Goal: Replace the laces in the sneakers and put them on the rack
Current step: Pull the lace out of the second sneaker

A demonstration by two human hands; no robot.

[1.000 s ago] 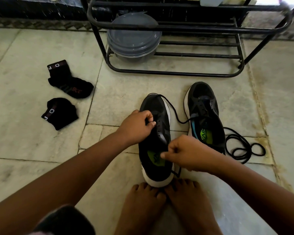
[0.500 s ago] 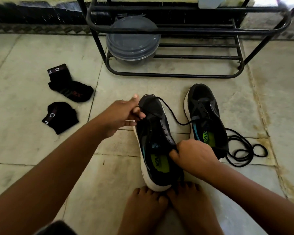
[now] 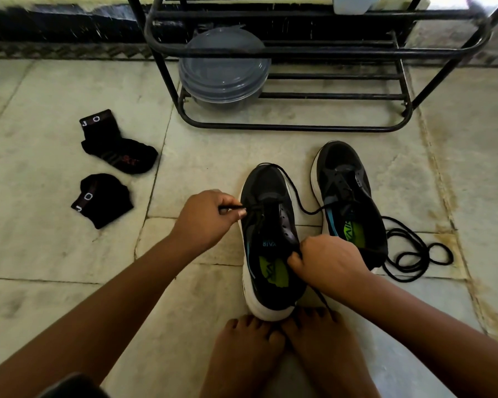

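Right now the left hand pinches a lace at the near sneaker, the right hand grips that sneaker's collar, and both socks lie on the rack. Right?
Not quite. The head view shows both socks on the floor, left of the rack, not on it. The rest holds: the left hand pinches a lace at the near sneaker, and the right hand grips its collar.

The rack [image 3: 314,50] top and both forearms run off frame.
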